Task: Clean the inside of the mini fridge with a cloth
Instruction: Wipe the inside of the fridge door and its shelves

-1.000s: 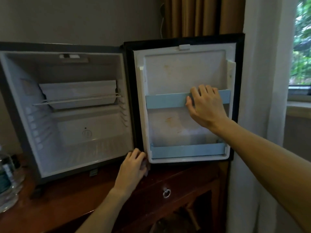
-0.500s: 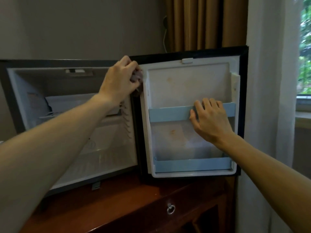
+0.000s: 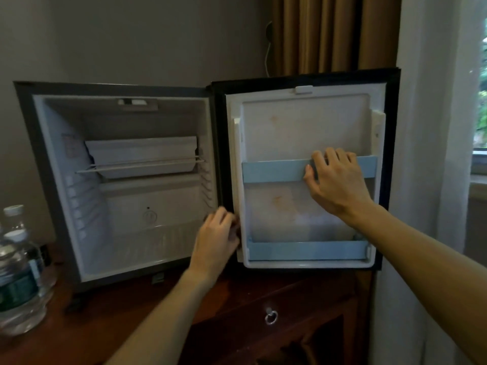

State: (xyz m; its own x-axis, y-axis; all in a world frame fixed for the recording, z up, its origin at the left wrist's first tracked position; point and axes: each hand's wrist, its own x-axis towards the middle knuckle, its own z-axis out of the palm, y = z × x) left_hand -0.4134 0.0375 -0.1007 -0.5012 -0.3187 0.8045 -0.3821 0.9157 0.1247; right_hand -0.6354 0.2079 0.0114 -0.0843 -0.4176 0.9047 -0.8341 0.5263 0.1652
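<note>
Room: grey wall behind, brown curtains and a white sheer at my right, dark wooden tabletop carrying the mini fridge.
Head view, fridge: cabinet open at left, white moulded plastic inside with ribbed side walls, a wire shelf across the middle; the door swung flat to the right, its smooth liner marked with orange-brown stains.
Head view, right hand: my right hand rests on the upper pale-blue door rail, fingers spread and curled over its top edge, thumb on the front.
Head view, left hand: my left hand sits low at the hinge-side edge of the door, fingers bunched; something pale shows at the fingertips, probably the cloth, but I cannot tell for sure.
Key relation: the door edge runs vertically, right beside my left fingers; the stained liner lies just to their right, the cabinet interior to their left. My left hand is the nearer one to both.
Other: water bottles at far left, clear plastic; a metal ring pull on the drawer below.
</note>
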